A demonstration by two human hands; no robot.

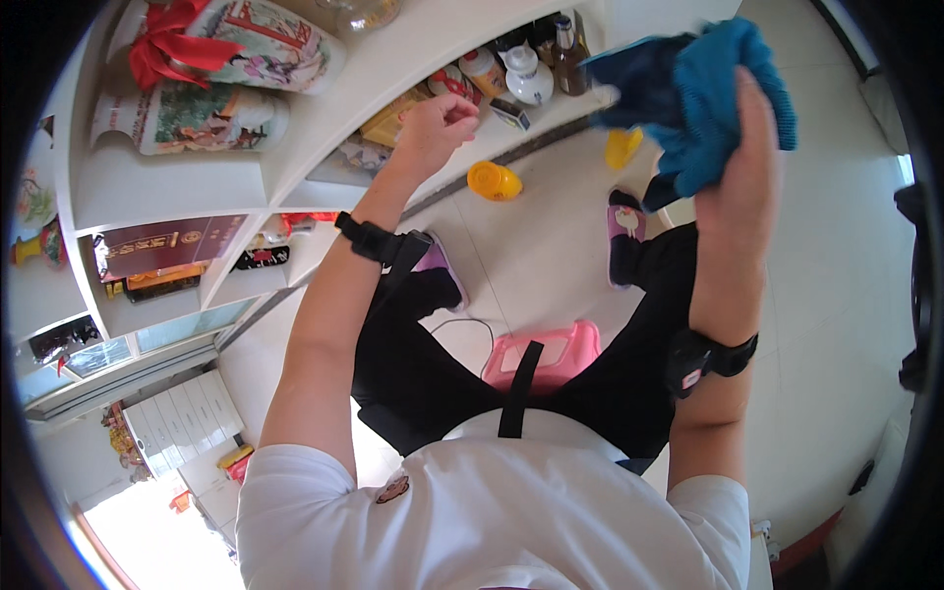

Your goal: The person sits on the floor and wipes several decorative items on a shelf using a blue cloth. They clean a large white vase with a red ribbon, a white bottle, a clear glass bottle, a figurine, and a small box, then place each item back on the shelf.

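Note:
My right hand (745, 177) grips a bunched teal cloth (719, 103), raised at the upper right; its darker end is motion-blurred. My left hand (436, 133) is held over the front of the low shelf (461, 147), fingers curled in, with nothing visible in them. Behind the fingers, a red patterned container (451, 80) stands beside a gold box (391, 118). Further right are a jar with an orange label (483, 70), a white porcelain jar (527, 77) and a brown glass bottle (568, 59). A small dark box (510, 114) lies in front of them.
A yellow container (494, 181) and another yellow object (623, 147) are on the tiled floor before the shelf. Large decorated porcelain vessels (273, 44) occupy the upper left compartment. A pink plastic stool (586, 350) is between my legs, with a thin cable (479, 321) beside it.

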